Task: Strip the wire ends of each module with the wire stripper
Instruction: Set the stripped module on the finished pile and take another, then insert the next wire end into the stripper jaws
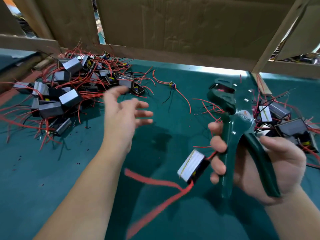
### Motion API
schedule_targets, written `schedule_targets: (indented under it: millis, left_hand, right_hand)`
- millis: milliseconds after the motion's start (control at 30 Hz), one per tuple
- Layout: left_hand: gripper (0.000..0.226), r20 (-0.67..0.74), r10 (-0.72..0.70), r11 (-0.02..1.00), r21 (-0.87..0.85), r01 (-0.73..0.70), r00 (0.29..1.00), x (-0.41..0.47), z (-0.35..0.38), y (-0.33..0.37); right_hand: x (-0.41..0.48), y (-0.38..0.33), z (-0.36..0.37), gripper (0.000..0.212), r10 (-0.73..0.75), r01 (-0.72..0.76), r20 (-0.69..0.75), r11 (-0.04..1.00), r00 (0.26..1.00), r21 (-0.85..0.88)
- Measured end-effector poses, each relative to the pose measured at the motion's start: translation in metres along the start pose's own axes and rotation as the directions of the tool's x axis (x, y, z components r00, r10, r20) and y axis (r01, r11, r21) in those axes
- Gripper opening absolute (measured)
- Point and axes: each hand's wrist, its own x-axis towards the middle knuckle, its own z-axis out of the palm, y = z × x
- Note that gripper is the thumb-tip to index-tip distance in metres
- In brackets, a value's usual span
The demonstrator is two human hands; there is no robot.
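My right hand (270, 163) grips the dark green wire stripper (230, 122) by its handles, jaws pointing up and away. A silver-and-black module (191, 166) hangs just left of that hand by a red wire that runs to my fingers on the handle. Its other red wires (155, 182) trail down, blurred. My left hand (121, 115) hovers above the green mat with fingers spread and holds nothing. It is blurred, just right of a big pile of modules (57, 94) with tangled red wires.
A smaller heap of modules (284, 125) lies at the right, behind the stripper. One small loose part with red and black wires (171, 84) lies mid-table. Cardboard walls (173, 28) close off the back. The green mat (52, 170) carries small bits of stripped insulation.
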Motion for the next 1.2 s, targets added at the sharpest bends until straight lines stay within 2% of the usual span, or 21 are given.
schedule_targets:
  millis: [33, 67, 133, 167, 233, 267, 300, 333, 433, 500, 567, 633, 733, 867, 933, 1200]
  left_hand:
    - [0.016, 0.141, -0.128, 0.99, -0.034, 0.134, 0.982, -0.003, 0.003, 0.0]
    - [0.011, 0.299, -0.258, 0.961, -0.018, 0.276, 0.919, -0.006, 0.008, -0.003]
    - [0.033, 0.565, -0.436, 0.896, 0.198, 0.398, 0.7, -0.013, 0.011, -0.011]
    - [0.034, 0.663, -0.475, 0.877, 0.304, 0.372, 0.578, -0.018, 0.012, -0.016]
    - [0.027, 0.81, -0.463, 0.88, 0.37, 0.299, 0.36, -0.026, 0.011, -0.019]
    - [0.027, 0.847, -0.438, 0.888, 0.355, 0.293, 0.301, -0.028, 0.009, -0.02]
    - [0.026, 0.861, -0.42, 0.896, 0.345, 0.279, 0.286, -0.029, 0.008, -0.018]
    - [0.021, 0.854, -0.411, 0.905, 0.342, 0.252, 0.318, -0.029, 0.008, -0.016]
    - [0.013, 0.737, -0.364, 0.926, 0.354, 0.134, 0.57, -0.028, 0.012, -0.015]
    - [0.011, 0.64, -0.281, 0.941, 0.329, 0.076, 0.715, -0.026, 0.013, -0.016]
    - [0.003, 0.551, -0.196, 0.961, 0.271, 0.048, 0.811, -0.022, 0.013, -0.014]
    - [0.008, 0.467, -0.126, 0.977, 0.212, 0.028, 0.875, -0.019, 0.014, -0.013]
    - [0.014, 0.447, -0.067, 0.981, 0.191, -0.022, 0.892, -0.019, 0.013, -0.01]
    - [0.005, 0.532, -0.078, 0.975, 0.218, -0.048, 0.843, -0.026, 0.016, -0.007]
    - [0.013, 0.553, -0.103, 0.966, 0.253, -0.048, 0.827, -0.028, 0.017, -0.008]
    - [0.012, 0.585, -0.088, 0.958, 0.272, -0.093, 0.806, -0.031, 0.017, -0.005]
  right_hand:
    - [0.0, 0.001, -0.001, 0.06, 0.015, -0.015, 0.014, 0.999, 1.0, -0.036]
    - [0.001, 0.002, -0.001, 0.062, 0.022, -0.021, 0.015, 0.997, 1.0, -0.079]
    - [0.003, 0.003, -0.002, 0.066, 0.015, -0.014, 0.005, 0.988, 1.0, -0.153]
    - [0.005, 0.005, -0.002, 0.067, 0.008, -0.006, 0.014, 0.984, 1.0, -0.176]
    - [0.009, 0.009, -0.004, 0.071, 0.006, 0.003, 0.044, 0.979, 0.999, -0.202]
    - [0.01, 0.01, -0.006, 0.074, -0.001, 0.012, 0.056, 0.978, 0.998, -0.209]
    - [0.01, 0.012, -0.007, 0.078, -0.018, 0.03, 0.058, 0.976, 0.998, -0.217]
    - [0.011, 0.013, -0.007, 0.081, -0.043, 0.053, 0.048, 0.973, 0.998, -0.225]
    - [0.012, 0.013, -0.007, 0.087, -0.15, 0.14, -0.022, 0.961, 0.988, -0.24]
    - [0.01, 0.012, -0.006, 0.088, -0.211, 0.186, -0.07, 0.948, 0.975, -0.259]
    - [0.009, 0.01, -0.007, 0.093, -0.244, 0.203, -0.12, 0.938, 0.962, -0.28]
    - [0.008, 0.009, -0.008, 0.094, -0.248, 0.199, -0.144, 0.937, 0.958, -0.288]
    - [0.009, 0.013, -0.007, 0.086, -0.237, 0.192, -0.132, 0.939, 0.963, -0.286]
    - [0.01, 0.018, -0.005, 0.07, -0.231, 0.213, -0.042, 0.944, 0.972, -0.254]
    - [0.009, 0.018, -0.004, 0.066, -0.221, 0.22, 0.021, 0.952, 0.975, -0.215]
    - [0.008, 0.017, -0.003, 0.078, -0.211, 0.203, -0.006, 0.95, 0.978, -0.237]
